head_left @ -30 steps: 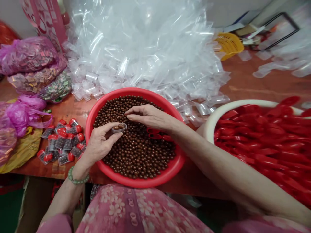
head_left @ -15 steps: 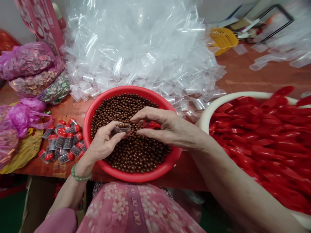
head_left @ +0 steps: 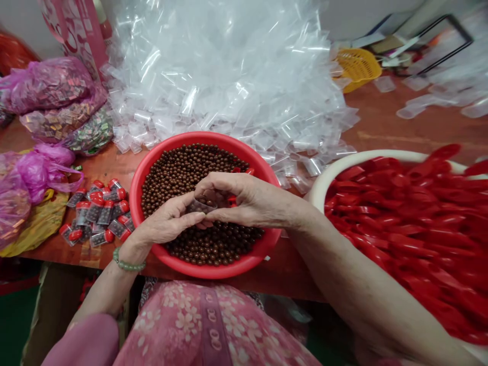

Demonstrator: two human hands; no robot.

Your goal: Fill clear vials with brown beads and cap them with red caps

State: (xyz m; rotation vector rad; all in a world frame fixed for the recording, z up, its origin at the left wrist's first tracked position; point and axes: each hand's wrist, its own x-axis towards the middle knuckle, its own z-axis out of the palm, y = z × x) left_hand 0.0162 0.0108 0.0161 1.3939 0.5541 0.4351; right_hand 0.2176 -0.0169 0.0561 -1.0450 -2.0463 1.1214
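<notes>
A red basin (head_left: 152, 168) full of small brown balls (head_left: 179, 168) stands at the table's near edge. Over it my left hand (head_left: 168, 223) pinches a small clear container (head_left: 201, 206) holding brown balls. My right hand (head_left: 244, 198) is curled against the container's top, fingers closed, with a red cap (head_left: 232, 199) showing under them. Both hands touch at the container.
Filled red-capped containers (head_left: 97, 216) lie left of the basin. A big heap of clear containers (head_left: 229, 76) rises behind. A white basin (head_left: 328, 183) of red caps (head_left: 412, 213) sits to the right. Pink bags (head_left: 46, 91) lie at the far left, a yellow basket (head_left: 356, 66) at the back.
My right hand left the balls, took up a red cap and came to the container in my left hand. The hands now meet over the basin.
</notes>
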